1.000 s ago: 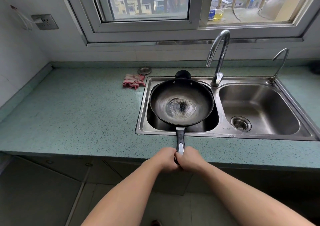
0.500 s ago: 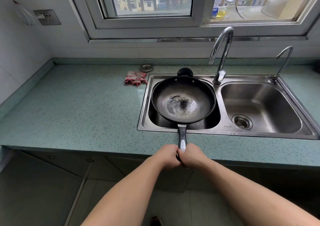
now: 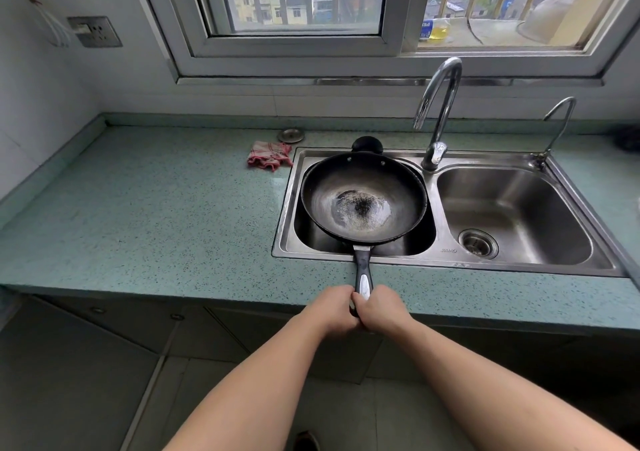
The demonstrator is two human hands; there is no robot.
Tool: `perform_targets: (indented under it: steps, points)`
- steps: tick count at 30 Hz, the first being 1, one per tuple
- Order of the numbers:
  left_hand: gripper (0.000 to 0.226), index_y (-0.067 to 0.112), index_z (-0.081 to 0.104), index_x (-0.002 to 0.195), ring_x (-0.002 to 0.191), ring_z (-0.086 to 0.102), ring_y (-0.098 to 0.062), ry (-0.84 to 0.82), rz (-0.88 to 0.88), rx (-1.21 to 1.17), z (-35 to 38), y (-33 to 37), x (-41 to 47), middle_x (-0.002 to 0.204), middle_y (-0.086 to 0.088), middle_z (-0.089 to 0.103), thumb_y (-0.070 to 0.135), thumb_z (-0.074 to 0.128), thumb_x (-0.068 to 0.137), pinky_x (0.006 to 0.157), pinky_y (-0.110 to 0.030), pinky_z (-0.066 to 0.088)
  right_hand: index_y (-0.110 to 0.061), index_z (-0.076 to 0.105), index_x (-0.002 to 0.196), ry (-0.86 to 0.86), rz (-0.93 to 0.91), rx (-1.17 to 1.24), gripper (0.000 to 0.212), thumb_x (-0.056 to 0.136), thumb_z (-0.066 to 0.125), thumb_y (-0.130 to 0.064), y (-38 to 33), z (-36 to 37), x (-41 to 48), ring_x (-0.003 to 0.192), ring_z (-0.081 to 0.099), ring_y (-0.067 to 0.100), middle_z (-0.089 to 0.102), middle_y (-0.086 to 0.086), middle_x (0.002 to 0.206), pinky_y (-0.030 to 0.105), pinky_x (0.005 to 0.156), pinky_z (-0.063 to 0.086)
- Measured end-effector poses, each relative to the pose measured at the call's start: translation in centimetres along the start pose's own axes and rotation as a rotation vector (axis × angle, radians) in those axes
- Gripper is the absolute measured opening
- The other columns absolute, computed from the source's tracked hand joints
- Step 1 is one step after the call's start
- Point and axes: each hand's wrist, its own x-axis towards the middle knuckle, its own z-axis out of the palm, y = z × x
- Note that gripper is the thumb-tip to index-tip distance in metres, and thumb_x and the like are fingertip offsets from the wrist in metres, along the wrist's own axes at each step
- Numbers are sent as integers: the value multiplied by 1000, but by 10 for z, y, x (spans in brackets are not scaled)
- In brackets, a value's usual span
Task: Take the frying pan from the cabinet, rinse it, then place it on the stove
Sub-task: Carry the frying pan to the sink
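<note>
Holding the frying pan (image 3: 363, 198) over the left sink bowl (image 3: 301, 239), mid-frame, my left hand (image 3: 332, 310) and right hand (image 3: 379, 308) squeeze its handle (image 3: 363, 270) tight. I should keep it flat under the tap (image 3: 438, 104) so water stays in.

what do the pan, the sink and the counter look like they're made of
The frying pan: dark metal, maybe carbon steel or coated, matte, worn grey at the centre. Its handle: likely black plastic with a silvery inset. The sink: stainless steel, brushed, reflective. The countertop: green speckled stone or composite, smooth, faint sheen.
</note>
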Motion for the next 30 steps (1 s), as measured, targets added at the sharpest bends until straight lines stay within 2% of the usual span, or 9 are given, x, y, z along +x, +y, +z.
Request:
perform_targets:
  steps: [4, 7, 9, 15, 19, 25, 30]
  points:
    - [39, 14, 59, 114, 106, 61, -29, -6, -30, 134, -4, -2, 1, 114, -8, 67, 35, 64, 81, 90, -40, 51, -5, 64, 101, 10, 9, -3, 41, 88, 53, -43, -1, -5, -9, 94, 64, 34, 68, 16, 103, 36, 77, 50]
    - [47, 15, 56, 127, 114, 59, -29, 45, -50, 203, -11, 6, -3, 122, -9, 65, 36, 56, 86, 95, -39, 49, -9, 60, 97, 22, -25, -29, 32, 86, 53, -38, 0, -16, -17, 93, 61, 32, 65, 14, 103, 34, 75, 46]
    - [48, 18, 56, 129, 117, 58, -27, 80, -54, 222, -16, 11, -9, 126, -7, 63, 39, 55, 86, 97, -37, 48, -12, 55, 95, 30, -53, -32, 26, 85, 53, -36, 1, -23, -22, 90, 59, 30, 65, 13, 104, 32, 73, 44]
    - [51, 22, 58, 126, 122, 54, -23, 149, -72, 285, -27, 22, -37, 131, -3, 60, 51, 56, 85, 101, -37, 46, -5, 56, 118, 36, -121, -38, 39, 87, 55, -29, 4, -46, -46, 111, 59, 29, 63, 13, 120, 32, 87, 47]
    - [49, 20, 58, 126, 123, 53, -22, 184, -62, 311, -42, 31, -56, 132, -2, 59, 49, 56, 87, 102, -36, 44, -2, 54, 121, 73, -172, -45, 40, 91, 52, -28, 1, -61, -67, 114, 58, 29, 63, 14, 122, 31, 88, 46]
    - [48, 22, 54, 130, 122, 53, -20, 277, 21, 327, -55, 48, -91, 132, -1, 58, 45, 54, 89, 100, -37, 45, -7, 53, 118, 168, -190, 42, 40, 86, 55, -32, 4, -77, -100, 98, 62, 24, 66, 9, 107, 31, 76, 47]
    - [55, 22, 48, 137, 130, 45, -20, 364, 88, 312, -50, 48, -126, 140, 0, 51, 49, 51, 89, 107, -39, 40, -7, 52, 125, 280, -217, 47, 45, 89, 56, -34, 5, -77, -140, 114, 56, 25, 60, 9, 123, 30, 91, 43]
